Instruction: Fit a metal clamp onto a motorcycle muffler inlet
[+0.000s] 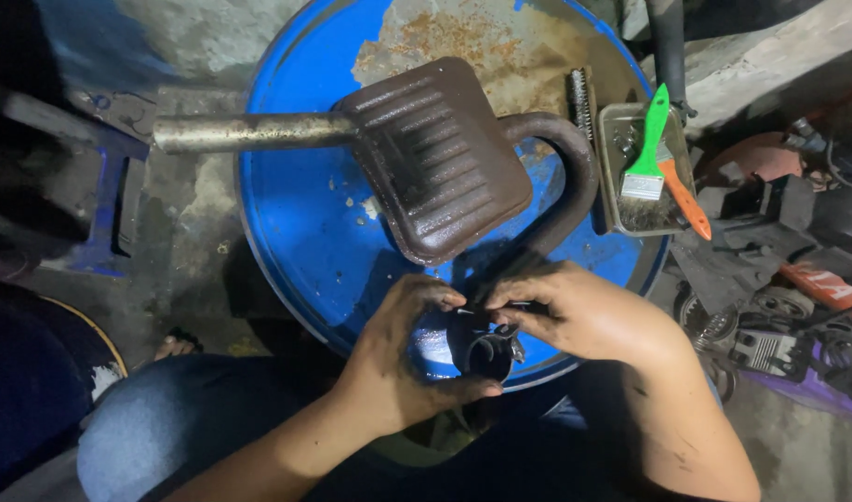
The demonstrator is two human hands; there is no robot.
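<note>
Both hands are working low on the near edge of the blue drum lid [296, 214], and between them sits a short dark pipe clamp [486, 351], its round opening facing up at the camera. The left hand [403, 358] is curled around the clamp's left and underside, thumb stretched beneath it, fingers bent over the top — a closed, cupping grip. The right hand [575, 311] comes in from the right, its fingertips pinched together on the clamp's upper edge, where a small metal fitting shows; both hands are smeared with black grime. Just beyond the hands lies a rusty brown ribbed muffler [440, 153], flat on the lid, with a straight grey pipe [249, 132] running out to the left and a curved pipe [575, 167] looping round on the right towards the hands. On the lid's right edge, a metal tray [631, 218] carries a green-handled brush [651, 139] and an orange-handled one [686, 197], with a wire brush [581, 93] beside it. The lid is rust-patched at the far side; dim concrete floor and engine parts [779, 316] lie around.
</note>
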